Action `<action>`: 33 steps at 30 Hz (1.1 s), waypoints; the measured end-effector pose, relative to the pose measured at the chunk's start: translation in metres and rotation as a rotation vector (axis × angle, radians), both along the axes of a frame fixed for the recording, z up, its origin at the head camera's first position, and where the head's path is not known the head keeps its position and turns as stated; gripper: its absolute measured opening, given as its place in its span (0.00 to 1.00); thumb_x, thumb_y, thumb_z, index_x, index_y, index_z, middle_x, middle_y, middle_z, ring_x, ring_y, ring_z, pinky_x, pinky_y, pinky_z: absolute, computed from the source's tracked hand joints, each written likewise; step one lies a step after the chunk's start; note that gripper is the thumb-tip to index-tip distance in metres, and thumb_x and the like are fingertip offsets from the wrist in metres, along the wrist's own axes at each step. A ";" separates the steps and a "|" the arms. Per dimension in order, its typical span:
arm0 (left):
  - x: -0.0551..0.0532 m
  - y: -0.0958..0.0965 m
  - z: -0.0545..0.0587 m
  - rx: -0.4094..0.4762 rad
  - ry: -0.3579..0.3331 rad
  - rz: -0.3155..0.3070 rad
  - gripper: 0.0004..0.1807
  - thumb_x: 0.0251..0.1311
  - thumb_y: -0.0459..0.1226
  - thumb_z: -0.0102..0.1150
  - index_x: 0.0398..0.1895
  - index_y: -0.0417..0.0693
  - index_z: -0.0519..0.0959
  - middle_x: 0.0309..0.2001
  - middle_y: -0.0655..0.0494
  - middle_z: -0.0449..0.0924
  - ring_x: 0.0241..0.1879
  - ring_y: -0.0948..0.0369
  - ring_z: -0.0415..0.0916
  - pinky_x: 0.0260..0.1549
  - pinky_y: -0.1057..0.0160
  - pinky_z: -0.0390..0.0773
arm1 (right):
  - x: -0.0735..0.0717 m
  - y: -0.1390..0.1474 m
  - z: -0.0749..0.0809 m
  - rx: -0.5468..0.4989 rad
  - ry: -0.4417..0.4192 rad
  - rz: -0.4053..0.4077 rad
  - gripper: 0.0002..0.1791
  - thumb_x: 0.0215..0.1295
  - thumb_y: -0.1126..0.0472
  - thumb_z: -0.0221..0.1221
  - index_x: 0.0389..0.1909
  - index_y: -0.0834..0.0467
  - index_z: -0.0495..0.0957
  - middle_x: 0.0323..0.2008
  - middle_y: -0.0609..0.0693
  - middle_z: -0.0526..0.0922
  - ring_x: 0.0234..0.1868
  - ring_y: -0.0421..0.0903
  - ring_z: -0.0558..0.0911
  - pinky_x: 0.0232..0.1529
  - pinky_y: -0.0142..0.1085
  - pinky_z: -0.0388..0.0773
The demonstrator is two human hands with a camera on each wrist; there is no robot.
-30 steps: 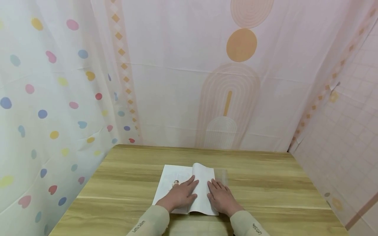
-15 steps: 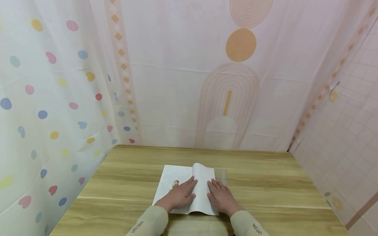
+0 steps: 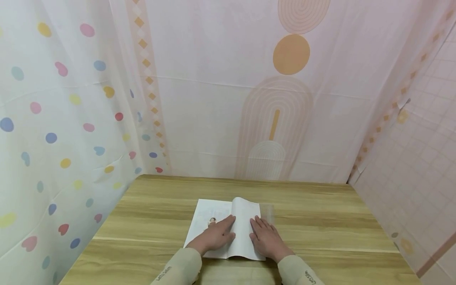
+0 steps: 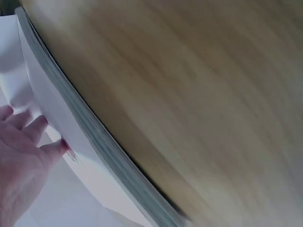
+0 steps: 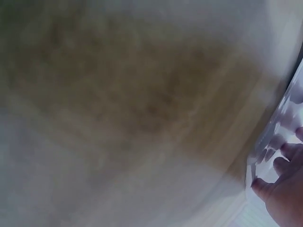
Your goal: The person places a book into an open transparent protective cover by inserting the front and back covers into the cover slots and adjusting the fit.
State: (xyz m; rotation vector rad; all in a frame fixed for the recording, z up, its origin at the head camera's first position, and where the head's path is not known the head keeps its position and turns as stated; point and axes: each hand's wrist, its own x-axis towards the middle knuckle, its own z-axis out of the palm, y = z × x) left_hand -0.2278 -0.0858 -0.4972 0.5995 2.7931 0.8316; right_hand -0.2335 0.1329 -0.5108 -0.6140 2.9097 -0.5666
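An open white book (image 3: 194, 219) lies on the table, with a small printed figure on its left page. Its right page (image 3: 244, 227) bulges up beside the spine. My left hand (image 3: 215, 235) rests on the left page, fingertips at the foot of that bulge. In the left wrist view the left hand (image 4: 21, 163) touches the paper, and the stacked page edges (image 4: 90, 130) show. My right hand (image 3: 268, 239) lies with fingers extended on the right page's outer edge. A clear plastic sheet (image 3: 269, 211) sticks out there; the right wrist view shows the right hand (image 5: 286, 191) touching it.
Wood-grain table (image 3: 320, 225) surrounds the book. Behind it hangs a pale patterned curtain (image 3: 199, 126); a dotted curtain (image 3: 78, 142) hangs at the left and a checked one (image 3: 417, 170) at the right.
The left hand has slid slightly left and toward me, off the bulging page. The right page's outer edge has shifted a little to the right. The right hand stays in place.
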 end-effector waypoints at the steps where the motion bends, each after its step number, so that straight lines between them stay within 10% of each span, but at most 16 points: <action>1: 0.000 -0.001 0.000 0.008 -0.009 0.003 0.33 0.70 0.44 0.53 0.74 0.38 0.61 0.74 0.41 0.58 0.72 0.45 0.57 0.69 0.36 0.49 | 0.000 0.000 0.000 -0.004 -0.002 -0.002 0.29 0.76 0.55 0.49 0.73 0.63 0.62 0.73 0.62 0.60 0.74 0.62 0.57 0.69 0.63 0.52; 19: 0.004 0.005 -0.002 -0.130 0.080 -0.013 0.33 0.68 0.47 0.55 0.73 0.41 0.65 0.72 0.44 0.63 0.70 0.45 0.61 0.66 0.37 0.57 | 0.001 0.000 -0.001 -0.019 0.018 -0.007 0.28 0.75 0.56 0.51 0.72 0.64 0.64 0.73 0.62 0.62 0.73 0.60 0.60 0.69 0.63 0.54; 26: 0.001 0.000 -0.002 0.057 0.011 0.025 0.32 0.70 0.44 0.54 0.74 0.41 0.63 0.74 0.40 0.57 0.72 0.41 0.55 0.68 0.36 0.54 | 0.001 -0.001 0.000 -0.024 0.035 0.015 0.28 0.75 0.55 0.51 0.71 0.64 0.64 0.72 0.63 0.62 0.72 0.61 0.61 0.68 0.63 0.56; 33: 0.000 0.007 -0.004 -0.124 0.084 -0.034 0.31 0.69 0.45 0.54 0.72 0.45 0.66 0.73 0.45 0.62 0.71 0.43 0.59 0.64 0.31 0.54 | 0.001 -0.001 0.001 -0.013 0.032 0.010 0.28 0.75 0.55 0.51 0.71 0.64 0.65 0.72 0.62 0.63 0.72 0.61 0.62 0.68 0.63 0.56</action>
